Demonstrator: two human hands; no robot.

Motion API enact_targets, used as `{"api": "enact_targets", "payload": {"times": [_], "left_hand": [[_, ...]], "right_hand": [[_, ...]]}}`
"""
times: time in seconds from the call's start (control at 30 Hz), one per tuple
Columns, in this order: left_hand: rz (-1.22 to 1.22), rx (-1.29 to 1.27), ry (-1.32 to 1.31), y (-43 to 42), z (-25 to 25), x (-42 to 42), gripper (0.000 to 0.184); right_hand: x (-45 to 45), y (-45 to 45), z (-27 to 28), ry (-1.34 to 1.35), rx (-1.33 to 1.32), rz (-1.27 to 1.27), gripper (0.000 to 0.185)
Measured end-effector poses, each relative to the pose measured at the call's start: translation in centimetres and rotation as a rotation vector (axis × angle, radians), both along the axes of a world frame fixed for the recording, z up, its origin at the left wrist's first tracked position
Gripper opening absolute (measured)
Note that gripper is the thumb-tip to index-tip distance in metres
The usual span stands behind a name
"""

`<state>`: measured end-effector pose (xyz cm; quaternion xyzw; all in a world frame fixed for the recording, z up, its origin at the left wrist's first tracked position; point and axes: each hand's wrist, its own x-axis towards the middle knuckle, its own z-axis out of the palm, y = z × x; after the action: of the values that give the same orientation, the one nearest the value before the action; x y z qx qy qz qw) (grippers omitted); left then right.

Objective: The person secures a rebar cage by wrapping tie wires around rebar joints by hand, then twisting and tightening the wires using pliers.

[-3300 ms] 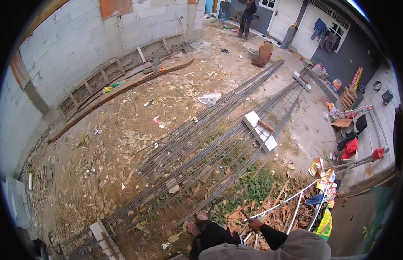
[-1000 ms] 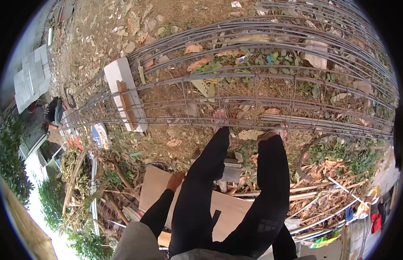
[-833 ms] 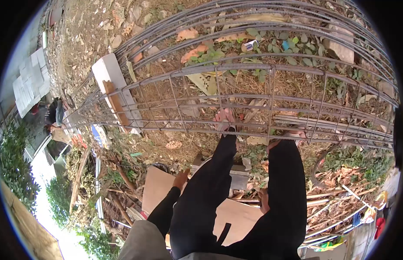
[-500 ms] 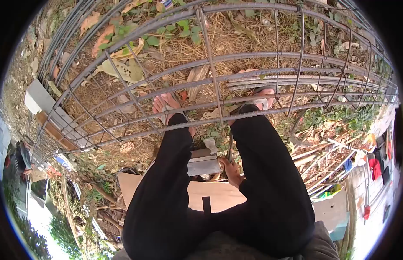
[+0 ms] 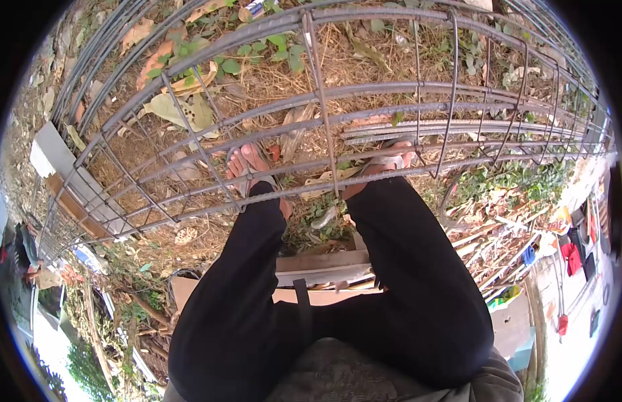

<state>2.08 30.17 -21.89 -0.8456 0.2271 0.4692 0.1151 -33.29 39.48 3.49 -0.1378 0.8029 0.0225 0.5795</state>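
Note:
Neither of my hands can be made out now; my right leg (image 5: 425,261) covers the spot between the knees where a hand showed before. In front of my shins runs a long cage of ribbed steel rebar (image 5: 328,120), its bars tied with thin square stirrups. My feet (image 5: 247,161) in sandals rest on the ground beneath its near bars. Between my legs lies a board or block with a pale face (image 5: 324,275), above a strip of brown cardboard (image 5: 184,291).
Loose straight bars (image 5: 451,127) lie on the ground beyond my right foot. A grey block (image 5: 53,151) and a brown board (image 5: 73,204) sit at the left end of the cage. Sticks and dry leaves (image 5: 492,248) litter the right. At far left, part of another person (image 5: 26,258) shows.
The hand between my legs, closed round a dark rod-like thing, has gone from sight. My legs and view have shifted slightly, and more of the board between my knees shows.

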Motion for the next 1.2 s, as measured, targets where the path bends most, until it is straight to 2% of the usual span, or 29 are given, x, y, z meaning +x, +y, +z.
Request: {"api": "enact_targets", "payload": {"times": [0.27, 0.43, 0.67, 0.77, 0.83, 1.0, 1.1, 1.2], "left_hand": [[0.002, -0.048, 0.04, 0.5, 1.4, 1.4, 0.036], [-0.023, -0.124, 0.072, 2.6, 3.7, 3.7, 0.038], [-0.028, -0.24, 0.083, 8.6, 12.9, 11.1, 0.041], [0.0, -0.33, 0.054, 9.6, 17.9, 14.8, 0.042], [0.024, -0.405, 0.031, 9.2, 21.4, 17.0, 0.043], [-0.013, -0.727, -0.022, 2.6, 32.1, 20.3, 0.045], [-0.115, -0.935, -0.028, -4.4, 39.9, 19.5, 0.047], [-0.37, -1.071, 0.013, -13.1, 46.8, 15.5, 0.048]], "right_hand": [[-14.3, 1.3, 4.6, 0.327, -0.003, 0.185, 0.028], [-18.3, 3.3, 4.2, 0.407, -0.042, 0.188, 0.029], [-15.8, 11.6, -0.8, 0.298, -0.13, 0.09, 0.032], [-14.2, 12.8, -2.5, 0.257, -0.211, 0.124, 0.033], [-15.0, 11.8, -1.9, 0.278, -0.293, 0.204, 0.034], [-20.4, 3.7, 4.0, 0.478, -0.703, 0.579, 0.035], [-19.8, -5.6, 12.3, 0.653, -0.797, 0.791, 0.037], [-17.6, -14.7, 20.3, 0.801, -0.864, 1.074, 0.044]]}}
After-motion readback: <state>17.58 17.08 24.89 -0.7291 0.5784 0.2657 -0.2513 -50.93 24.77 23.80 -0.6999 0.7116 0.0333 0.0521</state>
